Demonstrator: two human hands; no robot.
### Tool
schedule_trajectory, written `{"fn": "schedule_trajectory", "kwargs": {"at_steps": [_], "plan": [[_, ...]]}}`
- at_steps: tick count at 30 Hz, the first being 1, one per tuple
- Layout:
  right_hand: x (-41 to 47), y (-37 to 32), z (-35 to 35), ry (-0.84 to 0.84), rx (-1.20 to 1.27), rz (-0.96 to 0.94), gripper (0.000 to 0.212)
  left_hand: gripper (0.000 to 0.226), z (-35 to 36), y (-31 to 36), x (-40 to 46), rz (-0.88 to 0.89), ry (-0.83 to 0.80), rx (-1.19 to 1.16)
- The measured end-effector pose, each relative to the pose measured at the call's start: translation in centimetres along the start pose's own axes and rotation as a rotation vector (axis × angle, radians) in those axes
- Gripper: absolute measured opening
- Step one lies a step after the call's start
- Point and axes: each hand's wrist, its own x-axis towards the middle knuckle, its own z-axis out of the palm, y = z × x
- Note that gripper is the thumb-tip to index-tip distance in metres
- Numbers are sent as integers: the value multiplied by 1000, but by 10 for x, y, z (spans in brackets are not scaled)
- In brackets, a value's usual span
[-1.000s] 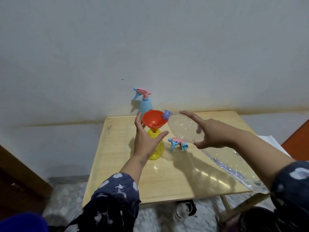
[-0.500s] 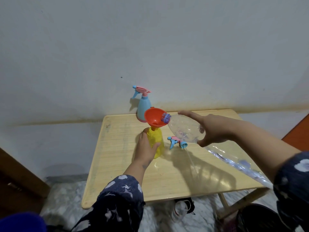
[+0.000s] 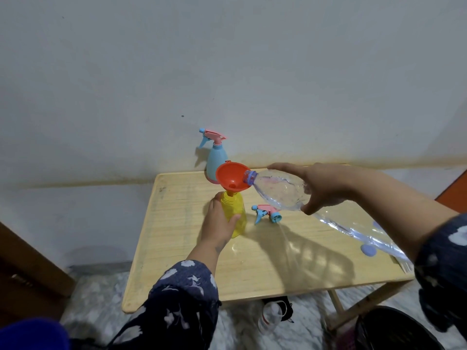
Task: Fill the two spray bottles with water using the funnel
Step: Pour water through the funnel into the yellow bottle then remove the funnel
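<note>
Frame centre: yellow plastic spray bottle point(image 3: 236, 215) gripped by left hand point(image 3: 219, 223), orange plastic funnel point(image 3: 231, 176) seated in neck. Clear plastic water bottle point(image 3: 278, 192), tilted, mouth at funnel rim, clasped by right hand point(image 3: 323, 188). Blue spray bottle point(image 3: 214, 157) upright behind.

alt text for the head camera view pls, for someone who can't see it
A right hand tips a clear water bottle into an orange funnel on a yellow spray bottle, gripped by the left hand, on a wooden table.
</note>
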Motion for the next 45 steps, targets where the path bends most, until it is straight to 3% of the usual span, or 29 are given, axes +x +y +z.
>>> {"fn": "schedule_trajectory", "kwargs": {"at_steps": [8,45], "plan": [[-1,1,-5,1,-39,-1,105,64,-4,6,0,-19,-10,58],[-1,14,-26,55,-128,-24,106,65,-2,11,1,-80,-41,150]]}}
